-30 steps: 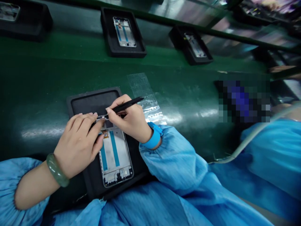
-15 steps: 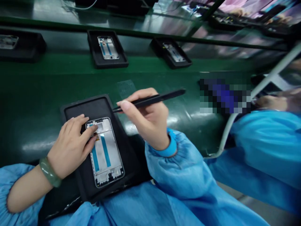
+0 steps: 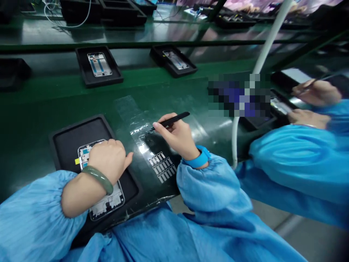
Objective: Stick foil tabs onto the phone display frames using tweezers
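Note:
My right hand point(image 3: 177, 136) pinches a pair of black tweezers point(image 3: 180, 117). Their tips point left, over a clear plastic sheet point(image 3: 127, 107) on the bench. Near my right sleeve lie rows of small silvery stickers point(image 3: 163, 167). Over a phone frame point(image 3: 107, 207) rests my left hand point(image 3: 107, 158), back up, thumb sticking out to the right; its other fingers bend down out of sight, so their hold cannot be seen. The frame lies in a black tray point(image 3: 75, 145). A yellow tab point(image 3: 77, 161) juts from the frame's left edge.
On the green ledge behind are black trays with phone frames, one at left point(image 3: 81, 65) and another at centre point(image 3: 174, 74). A white pole point(image 3: 235, 142) rises at right. Beyond it, a co-worker's hands point(image 3: 309, 118) work near a tray. A pixelated patch covers part of the bench.
My right hand, with the tweezers, has moved from beside the tray to above the plastic sheet. My left hand has turned and slid down over the frame. The view has shifted right.

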A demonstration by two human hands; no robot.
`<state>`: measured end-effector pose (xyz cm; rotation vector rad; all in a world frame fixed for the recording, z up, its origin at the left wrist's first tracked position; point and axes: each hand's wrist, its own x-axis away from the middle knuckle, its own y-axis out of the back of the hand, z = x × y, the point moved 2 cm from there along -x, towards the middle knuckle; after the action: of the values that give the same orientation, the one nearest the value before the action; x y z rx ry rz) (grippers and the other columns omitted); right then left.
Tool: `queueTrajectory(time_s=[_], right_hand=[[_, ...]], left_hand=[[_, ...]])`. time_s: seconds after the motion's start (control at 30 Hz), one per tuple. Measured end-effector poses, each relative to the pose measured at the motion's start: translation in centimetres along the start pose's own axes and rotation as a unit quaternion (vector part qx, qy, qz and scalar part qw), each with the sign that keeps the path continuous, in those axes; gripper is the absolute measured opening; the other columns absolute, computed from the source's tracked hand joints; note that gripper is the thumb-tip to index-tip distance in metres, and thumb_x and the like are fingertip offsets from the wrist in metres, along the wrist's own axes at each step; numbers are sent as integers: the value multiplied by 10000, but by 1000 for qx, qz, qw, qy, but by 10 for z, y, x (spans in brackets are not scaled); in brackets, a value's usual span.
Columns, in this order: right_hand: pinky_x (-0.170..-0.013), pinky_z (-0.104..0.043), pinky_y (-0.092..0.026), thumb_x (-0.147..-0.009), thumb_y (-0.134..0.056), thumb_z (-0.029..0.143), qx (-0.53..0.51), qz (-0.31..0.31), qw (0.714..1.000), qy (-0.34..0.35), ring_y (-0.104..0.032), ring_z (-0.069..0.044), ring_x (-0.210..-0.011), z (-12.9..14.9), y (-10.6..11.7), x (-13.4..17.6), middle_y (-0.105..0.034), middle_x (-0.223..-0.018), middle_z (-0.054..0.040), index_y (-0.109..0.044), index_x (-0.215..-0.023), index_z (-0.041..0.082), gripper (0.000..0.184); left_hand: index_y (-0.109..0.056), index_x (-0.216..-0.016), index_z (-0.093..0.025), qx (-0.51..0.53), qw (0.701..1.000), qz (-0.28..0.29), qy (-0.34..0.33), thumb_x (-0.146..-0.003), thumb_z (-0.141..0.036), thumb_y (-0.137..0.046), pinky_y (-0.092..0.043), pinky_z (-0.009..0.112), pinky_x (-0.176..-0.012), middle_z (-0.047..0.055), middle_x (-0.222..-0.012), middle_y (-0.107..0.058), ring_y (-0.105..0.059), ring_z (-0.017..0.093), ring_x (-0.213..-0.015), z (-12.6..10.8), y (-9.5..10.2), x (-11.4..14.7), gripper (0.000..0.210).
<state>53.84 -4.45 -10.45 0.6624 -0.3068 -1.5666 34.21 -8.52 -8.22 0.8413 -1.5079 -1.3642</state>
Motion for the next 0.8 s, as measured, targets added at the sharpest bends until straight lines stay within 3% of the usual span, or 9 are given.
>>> queueTrajectory(time_s=[0.1,0.2,0.3,0.33,0.4,0.57,0.67,0.8], right_hand=[[-612,-268,-509,-777,-661,406,-57,-18,998,-28,-636,-126,-656,-8,6,4,-614,-733,10,-554,-837,190,248],[-606,-271,-530,-785,-653,408,-124,-41,991,-40,-665,-138,-666,-7,9,6,-631,-760,3,-543,-849,198,245],[-600,-263,-518,-792,-654,369,-72,-35,997,10,-642,-127,-659,-4,7,7,-629,-756,3,-571,-833,196,195],[-609,-264,-513,-796,-652,350,-42,-23,998,32,-632,-125,-665,-3,7,8,-632,-758,1,-587,-825,194,171],[-625,-260,-512,-808,-640,319,-3,4,998,67,-626,-121,-684,-3,6,9,-644,-776,-5,-608,-823,190,134],[-619,-243,-528,-815,-635,295,-19,-13,998,66,-622,-109,-681,-8,15,12,-647,-794,1,-608,-829,196,104],[-590,-251,-550,-786,-665,342,-86,-32,996,-8,-627,-110,-643,-14,21,12,-631,-781,7,-583,-828,206,164],[-565,-248,-585,-738,-703,391,-224,-12,969,-104,-656,-116,-608,-22,23,13,-606,-710,28,-540,-822,205,261]], left_hand=[[-649,-850,-75,-19,999,7,48,-853,-426,-417,-454,390,-509,193,-777,-654,-647,329,-671,26,-1,-8,420],[-647,-848,-59,-41,991,16,124,-852,-416,-444,-486,430,-569,218,-842,-656,-653,345,-732,74,-2,-34,411],[-605,-992,-66,-57,980,25,188,-893,-425,-464,-522,415,-707,160,-978,-640,-638,248,-850,125,-1,-73,398],[-586,-1040,-110,-60,978,27,200,-893,-428,-495,-525,391,-759,100,-1012,-629,-621,198,-883,138,0,-86,362],[-561,-1095,-135,-65,976,20,206,-888,-408,-524,-520,394,-805,78,-1075,-602,-600,187,-934,158,1,-109,345],[-551,-1109,-113,-70,984,-14,163,-890,-396,-512,-512,424,-810,112,-1122,-572,-588,204,-951,176,2,-140,360],[-554,-1090,-55,-67,988,-27,139,-876,-373,-480,-497,490,-774,152,-1111,-565,-585,252,-934,183,0,-147,390],[-558,-1114,-98,-58,986,-21,156,-865,-384,-439,-451,618,-765,152,-1192,-543,-554,342,-1013,200,-6,-149,398]])
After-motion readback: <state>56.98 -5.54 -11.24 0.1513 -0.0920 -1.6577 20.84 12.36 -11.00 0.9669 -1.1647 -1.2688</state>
